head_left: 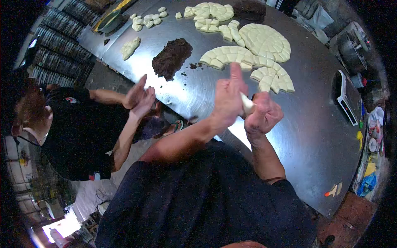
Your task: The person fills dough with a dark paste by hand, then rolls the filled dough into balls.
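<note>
A small piece of white dough (247,104) shows between my two hands, above the steel table. My left hand (230,98) has one digit pointing up and the others curled in against the dough. Curled into a loose fist, my right hand (263,115) grips the dough from the other side. Just beyond them lie portioned dough pieces (226,56) in a curved band, with a smaller fan of dough pieces (273,79) at the right. A crumbly dark brown filling mound (171,59) sits to the left.
A co-worker in a dark shirt (84,132) stands at the left, hands together. Across the metal table (306,136) are a round dough slab (265,41), finished-looking dough balls (149,20), a bowl (111,22) and a scale (346,97). Stacked trays (62,45) stand far left.
</note>
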Action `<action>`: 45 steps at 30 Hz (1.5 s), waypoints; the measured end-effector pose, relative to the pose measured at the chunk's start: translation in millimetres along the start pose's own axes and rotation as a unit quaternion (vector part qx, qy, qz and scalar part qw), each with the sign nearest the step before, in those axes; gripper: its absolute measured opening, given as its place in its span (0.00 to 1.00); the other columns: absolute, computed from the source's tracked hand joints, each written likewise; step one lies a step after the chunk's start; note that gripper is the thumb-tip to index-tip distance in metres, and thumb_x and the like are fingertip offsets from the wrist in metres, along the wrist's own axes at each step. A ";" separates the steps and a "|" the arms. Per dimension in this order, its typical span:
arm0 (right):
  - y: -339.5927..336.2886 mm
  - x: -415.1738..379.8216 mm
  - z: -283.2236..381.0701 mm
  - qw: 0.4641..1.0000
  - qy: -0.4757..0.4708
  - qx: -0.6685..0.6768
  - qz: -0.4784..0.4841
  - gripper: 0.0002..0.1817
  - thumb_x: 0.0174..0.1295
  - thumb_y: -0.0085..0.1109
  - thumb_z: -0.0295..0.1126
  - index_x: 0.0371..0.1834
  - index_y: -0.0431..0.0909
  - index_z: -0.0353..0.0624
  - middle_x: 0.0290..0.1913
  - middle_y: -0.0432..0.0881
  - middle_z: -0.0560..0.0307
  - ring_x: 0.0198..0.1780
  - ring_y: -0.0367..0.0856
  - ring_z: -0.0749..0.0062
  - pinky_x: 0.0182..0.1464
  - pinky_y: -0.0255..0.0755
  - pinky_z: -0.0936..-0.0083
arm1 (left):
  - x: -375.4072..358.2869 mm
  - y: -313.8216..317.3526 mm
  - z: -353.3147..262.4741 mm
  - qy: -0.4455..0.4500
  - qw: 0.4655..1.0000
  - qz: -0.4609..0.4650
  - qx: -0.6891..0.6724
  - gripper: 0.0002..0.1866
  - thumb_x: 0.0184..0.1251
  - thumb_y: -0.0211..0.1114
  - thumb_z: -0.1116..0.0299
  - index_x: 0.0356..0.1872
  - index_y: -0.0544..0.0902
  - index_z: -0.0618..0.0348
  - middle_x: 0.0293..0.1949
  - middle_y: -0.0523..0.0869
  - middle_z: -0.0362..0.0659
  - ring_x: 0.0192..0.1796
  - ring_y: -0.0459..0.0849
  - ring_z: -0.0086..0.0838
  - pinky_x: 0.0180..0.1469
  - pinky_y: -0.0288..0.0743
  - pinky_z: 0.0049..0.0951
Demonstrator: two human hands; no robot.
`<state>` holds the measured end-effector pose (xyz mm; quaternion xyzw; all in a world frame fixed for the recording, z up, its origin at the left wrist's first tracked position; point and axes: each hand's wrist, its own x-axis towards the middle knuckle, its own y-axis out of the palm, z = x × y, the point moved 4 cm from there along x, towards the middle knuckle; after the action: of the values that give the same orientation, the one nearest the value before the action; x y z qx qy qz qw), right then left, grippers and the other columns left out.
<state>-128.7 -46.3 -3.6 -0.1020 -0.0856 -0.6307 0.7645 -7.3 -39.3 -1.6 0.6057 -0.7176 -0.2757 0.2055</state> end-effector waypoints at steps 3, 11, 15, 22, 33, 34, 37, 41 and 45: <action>17.2 17.6 -4.8 0.996 -0.070 -0.041 -0.040 0.11 0.61 0.59 0.34 0.33 0.82 0.37 0.30 0.84 0.54 0.30 0.81 0.75 0.32 0.74 0.78 | -5.7 -72.6 7.5 0.076 0.944 -0.286 0.142 0.22 0.74 0.52 0.52 0.26 0.78 0.59 0.29 0.79 0.44 0.29 0.76 0.28 0.30 0.71 0.28; 138.1 53.5 -110.9 0.971 -0.106 -0.124 0.176 0.12 0.54 0.62 0.28 0.42 0.82 0.38 0.42 0.83 0.47 0.44 0.83 0.60 0.48 0.75 0.71 | -108.2 -202.4 49.5 -0.049 0.914 -0.400 0.040 0.17 0.71 0.57 0.61 0.55 0.77 0.59 0.43 0.84 0.45 0.43 0.84 0.34 0.48 0.78 0.35; 229.7 95.6 -177.8 0.918 -0.262 -0.227 0.192 0.16 0.57 0.58 0.27 0.49 0.78 0.39 0.46 0.80 0.48 0.47 0.80 0.52 0.48 0.75 0.64 | -141.4 -215.3 49.3 -0.083 0.939 -0.302 0.139 0.17 0.71 0.55 0.64 0.55 0.77 0.64 0.46 0.84 0.46 0.48 0.83 0.33 0.50 0.78 0.34; 326.3 117.0 -233.4 0.859 -0.336 -0.335 0.190 0.12 0.53 0.49 0.26 0.39 0.76 0.33 0.37 0.74 0.51 0.41 0.76 0.58 0.46 0.71 0.65 | -179.7 -244.8 59.1 -0.079 0.948 -0.299 -0.071 0.14 0.71 0.53 0.69 0.49 0.78 0.67 0.50 0.81 0.49 0.52 0.81 0.34 0.57 0.75 0.33; 297.7 129.0 -201.7 0.889 -0.135 -0.321 0.296 0.09 0.48 0.55 0.27 0.29 0.83 0.36 0.38 0.81 0.47 0.46 0.80 0.53 0.51 0.73 0.58 | -113.4 -245.2 -3.1 0.022 0.905 -0.419 0.068 0.12 0.68 0.59 0.73 0.49 0.78 0.68 0.41 0.82 0.42 0.39 0.81 0.25 0.41 0.77 0.23; 277.1 130.3 -187.8 0.936 -0.056 -0.241 0.249 0.11 0.47 0.55 0.27 0.31 0.84 0.37 0.39 0.83 0.44 0.47 0.80 0.54 0.53 0.72 0.59 | -102.3 -249.0 -7.9 0.030 0.896 -0.442 0.038 0.13 0.69 0.59 0.72 0.50 0.78 0.67 0.38 0.82 0.41 0.35 0.80 0.23 0.37 0.75 0.21; 213.5 116.1 -128.8 0.977 -0.133 -0.083 0.146 0.18 0.45 0.55 0.27 0.40 0.83 0.35 0.45 0.83 0.46 0.52 0.77 0.51 0.58 0.70 0.62 | -77.1 -241.3 -28.6 -0.035 0.895 -0.407 0.182 0.16 0.73 0.55 0.65 0.53 0.76 0.65 0.32 0.81 0.38 0.29 0.78 0.21 0.33 0.73 0.19; 152.1 73.9 -63.1 0.919 -0.315 -0.190 0.141 0.28 0.42 0.56 0.26 0.54 0.77 0.35 0.53 0.77 0.47 0.58 0.69 0.49 0.66 0.59 0.56 | -17.4 -178.0 -44.8 0.123 0.937 -0.326 -0.028 0.17 0.75 0.52 0.62 0.53 0.76 0.65 0.43 0.83 0.44 0.39 0.83 0.26 0.34 0.76 0.24; 78.2 67.0 -34.4 0.879 -0.338 -0.322 0.096 0.27 0.42 0.65 0.29 0.51 0.77 0.38 0.47 0.76 0.52 0.53 0.73 0.56 0.55 0.67 0.62 | -6.4 -105.8 -51.2 0.075 0.953 -0.287 0.052 0.15 0.71 0.55 0.73 0.56 0.74 0.69 0.48 0.82 0.47 0.46 0.83 0.29 0.47 0.80 0.28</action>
<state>-39.1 -104.4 -23.2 -0.5568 -0.1206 -0.4740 0.6714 106.1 -52.6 -30.4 0.8150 -0.5092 -0.2389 0.1391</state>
